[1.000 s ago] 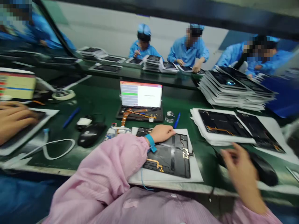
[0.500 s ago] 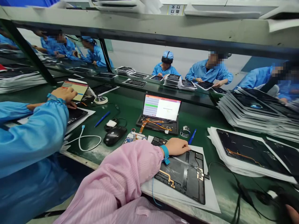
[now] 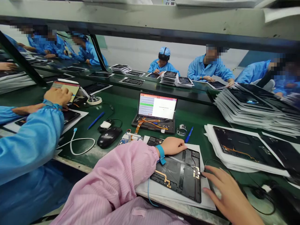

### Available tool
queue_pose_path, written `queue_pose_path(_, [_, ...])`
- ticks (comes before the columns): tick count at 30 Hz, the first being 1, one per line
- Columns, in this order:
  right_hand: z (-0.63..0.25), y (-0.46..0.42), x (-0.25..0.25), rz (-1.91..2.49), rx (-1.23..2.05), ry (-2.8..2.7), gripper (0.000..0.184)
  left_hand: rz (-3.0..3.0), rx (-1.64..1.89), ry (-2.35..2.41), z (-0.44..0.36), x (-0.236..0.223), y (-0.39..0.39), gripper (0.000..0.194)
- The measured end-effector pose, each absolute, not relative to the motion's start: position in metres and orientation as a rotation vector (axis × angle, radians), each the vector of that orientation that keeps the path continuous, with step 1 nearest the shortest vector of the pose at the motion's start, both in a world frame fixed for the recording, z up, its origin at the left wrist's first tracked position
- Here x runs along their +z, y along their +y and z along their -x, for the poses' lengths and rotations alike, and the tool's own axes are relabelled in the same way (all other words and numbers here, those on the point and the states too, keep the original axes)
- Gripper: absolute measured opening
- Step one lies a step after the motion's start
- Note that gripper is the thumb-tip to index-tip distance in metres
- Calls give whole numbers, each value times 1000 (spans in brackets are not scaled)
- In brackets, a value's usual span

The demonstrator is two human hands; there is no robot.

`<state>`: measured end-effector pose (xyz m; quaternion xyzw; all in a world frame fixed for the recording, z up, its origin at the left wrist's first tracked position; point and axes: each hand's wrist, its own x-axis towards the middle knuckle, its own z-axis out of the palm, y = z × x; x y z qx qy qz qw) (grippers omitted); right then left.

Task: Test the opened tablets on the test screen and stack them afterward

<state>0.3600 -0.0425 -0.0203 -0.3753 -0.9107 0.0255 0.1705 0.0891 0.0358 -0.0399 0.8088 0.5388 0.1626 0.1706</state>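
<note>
Left hand (image 3: pixel 172 146) curls on a thin, rectangular black panel (image 3: pixel 172 171), grip unclear; right hand (image 3: pixel 223 187) splays beside it.

head camera | faces forward-down | left hand (image 3: pixel 172 146) close | co-workers (image 3: pixel 161 66) farther

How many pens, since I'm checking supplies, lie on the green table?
2: a blue pen beyond and left of the black mouse, and a second pen just past the left hand. More may be hidden.
</note>
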Motion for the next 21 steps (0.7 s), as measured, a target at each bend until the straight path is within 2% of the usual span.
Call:
queue_pose_path(5, [-330, -26, -23, 980, -98, -2768, 12, -2322, 480, 1521, -89, -41, 36, 38])
queue_pose_path(10, [-341, -11, -13, 883, -34, -2923, 14, -2293, 494, 1523, -88, -44, 36, 36])
queue_pose_path(14, [-360, -5, -15, 1014, -66, -2879, 15, -2260, 538, 1496, -92, -44, 33, 33])
queue_pose_path(16, [-368, -9, -21, 1118, -135, -2758, 33, -2274, 675, 1446, -90, -34, 30, 27])
queue_pose_path(18, [-374, -19, -28, 1168, -129, -2701, 49, -2267, 965, 1420, -79, -15, 28, 25])
queue_pose_path(21, [-381, -42, -37, 1176, -10, -2741, 45, -1968, 1505, 1586, -33, 17, 34, 31])
